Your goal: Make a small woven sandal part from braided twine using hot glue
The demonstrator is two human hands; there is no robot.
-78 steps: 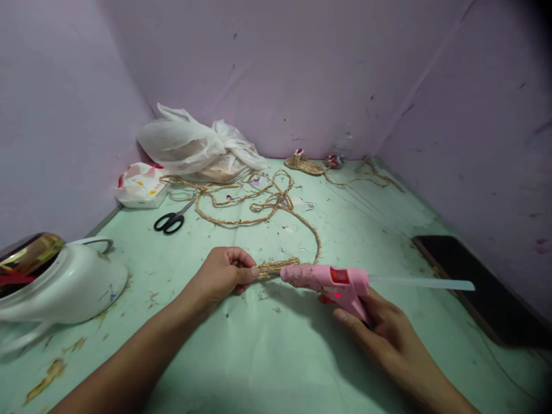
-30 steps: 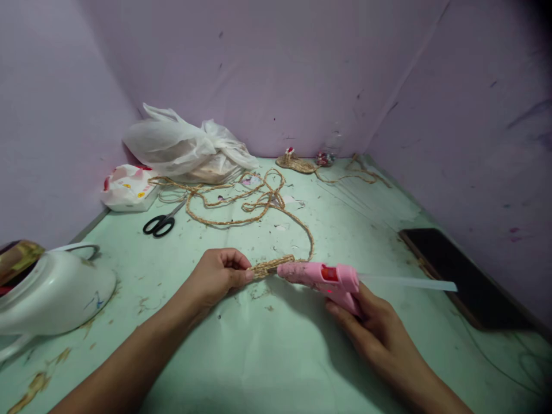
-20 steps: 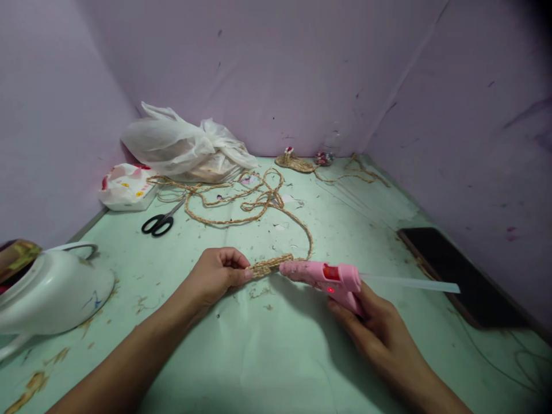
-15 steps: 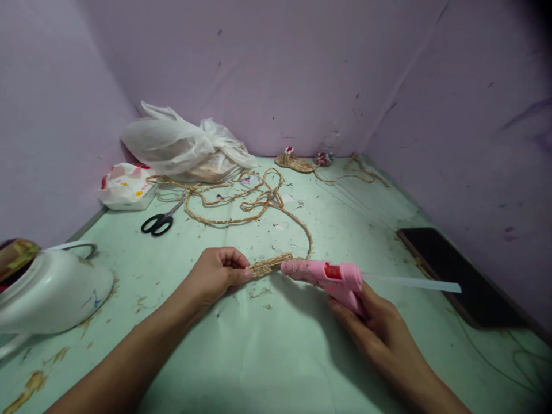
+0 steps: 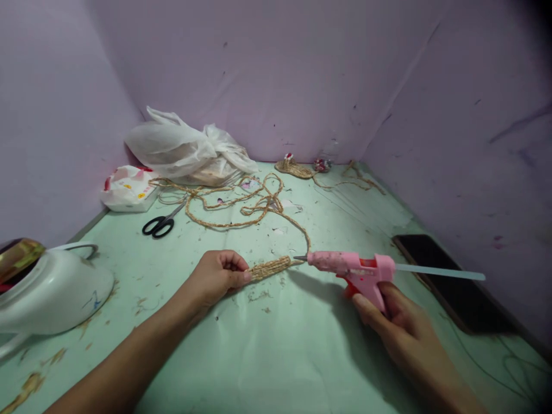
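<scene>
A flat strip of braided rope [image 5: 272, 268], made of rows laid side by side, is pinched at its left end by my left hand [image 5: 224, 272]. From its right end the loose rope [image 5: 297, 225] runs up and away into loops on the table. My right hand [image 5: 394, 322] is closed round the handle of a pink hot glue gun [image 5: 351, 265]. The gun's metal nozzle points left, just beyond the strip's right end, and a clear glue stick [image 5: 440, 271] juts out of its back.
Black-handled scissors [image 5: 159, 226] lie left of the rope loops. Behind them are a tissue pack [image 5: 129, 195] and a white plastic bag [image 5: 172, 144]. A woven slipper-shaped piece [image 5: 295, 168] sits at the back. On the right lies a phone [image 5: 452, 287]; a white pot [image 5: 64, 293] stands left.
My right hand has drawn the glue gun to the right, off the strip, so its nozzle now shows. My left hand keeps its pinch on the strip.
</scene>
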